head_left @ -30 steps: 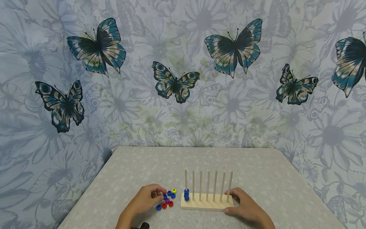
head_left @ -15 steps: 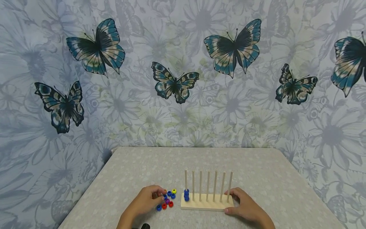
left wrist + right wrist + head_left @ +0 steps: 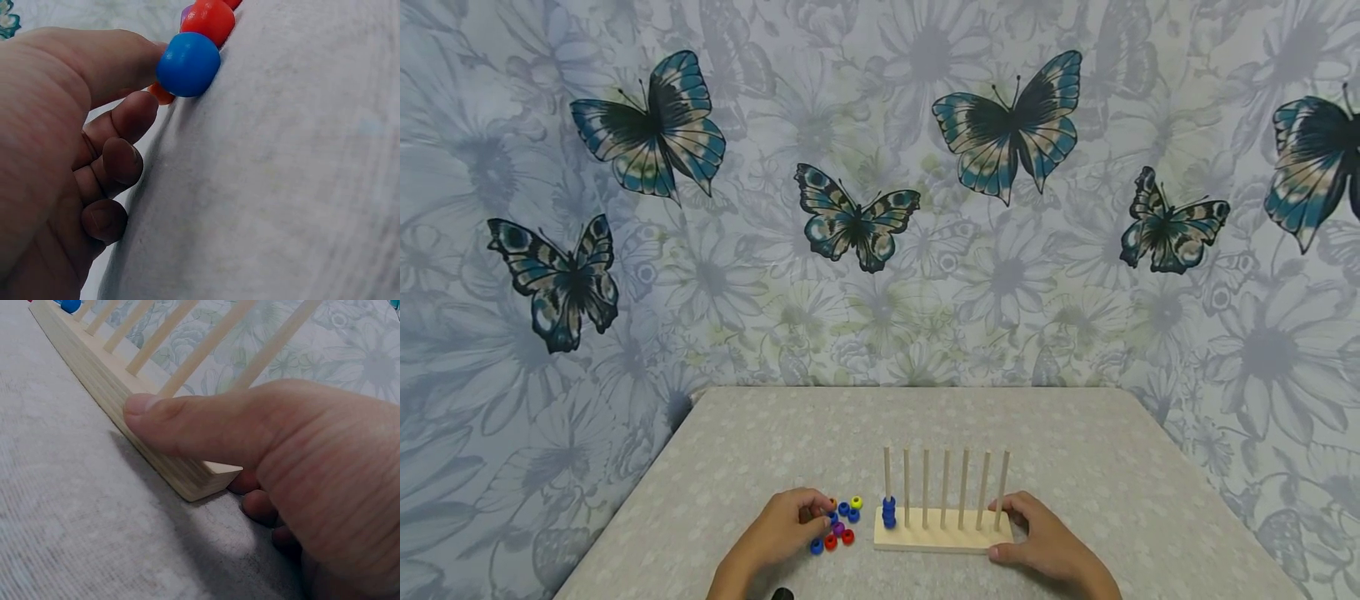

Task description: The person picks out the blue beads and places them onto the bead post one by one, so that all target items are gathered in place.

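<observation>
My left hand (image 3: pixel 786 523) lies at the left side of a loose group of round beads, its fingers loosely bent. Its fingertips are right at an orange bead (image 3: pixel 162 94) and a blue bead (image 3: pixel 832 517); another blue bead (image 3: pixel 189 64) covers the thumb tip in the left wrist view. At the other end of the wooden peg stand (image 3: pixel 936 540), my right hand (image 3: pixel 1041 537) grips the base, with the thumb (image 3: pixel 181 422) along the front edge and the fingers behind. Stacked blue beads (image 3: pixel 889 512) sit on the leftmost peg; the other pegs are bare.
Beside the left hand lie a yellow bead (image 3: pixel 857 502), a purple bead (image 3: pixel 838 528), red beads (image 3: pixel 847 537) and more blue ones. A black object (image 3: pixel 782 594) shows at the bottom edge. The patterned table (image 3: pixel 917 417) reaches back to a butterfly-covered wall (image 3: pixel 880 325).
The view has tilted very slightly. Both hands, the beads and the peg stand hold the same places relative to each other.
</observation>
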Motion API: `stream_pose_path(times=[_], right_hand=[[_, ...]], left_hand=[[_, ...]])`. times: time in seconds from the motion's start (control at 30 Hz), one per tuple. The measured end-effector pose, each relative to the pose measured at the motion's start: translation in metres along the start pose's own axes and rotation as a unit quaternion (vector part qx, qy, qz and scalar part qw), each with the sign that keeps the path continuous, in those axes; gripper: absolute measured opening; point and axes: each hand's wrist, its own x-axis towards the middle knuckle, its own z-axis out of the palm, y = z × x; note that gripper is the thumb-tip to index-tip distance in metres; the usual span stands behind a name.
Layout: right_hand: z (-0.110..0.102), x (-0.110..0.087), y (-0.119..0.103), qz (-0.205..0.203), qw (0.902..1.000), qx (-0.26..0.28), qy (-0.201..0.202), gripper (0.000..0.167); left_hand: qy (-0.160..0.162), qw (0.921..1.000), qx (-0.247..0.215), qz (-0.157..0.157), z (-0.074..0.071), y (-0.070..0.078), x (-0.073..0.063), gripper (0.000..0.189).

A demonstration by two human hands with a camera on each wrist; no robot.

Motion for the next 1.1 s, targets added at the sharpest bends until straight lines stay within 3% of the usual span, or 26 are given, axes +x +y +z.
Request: stream_pose_path(times=[0.33, 0.73, 1.1], right_hand=[[-0.0001, 0.0017, -0.0021, 0.007, 0.9997, -0.02, 0.009, 0.06], [0.0011, 0.0001, 0.0006, 0.002, 0.9999, -0.012, 0.004, 0.059], [-0.0016, -0.0001, -0.0019, -0.008, 0.9999, -0.014, 0.003, 0.057]], left_hand=[[0.002, 0.9996, 0.017, 0.024, 0.0014, -0.0043, 0.0028, 0.013], [-0.002, 0.9998, 0.02, -0.001, 0.0034, -0.005, 0.0034, 0.014], [0.0, 0.9996, 0.027, 0.009, 0.0025, -0.0018, 0.0033, 0.014]])
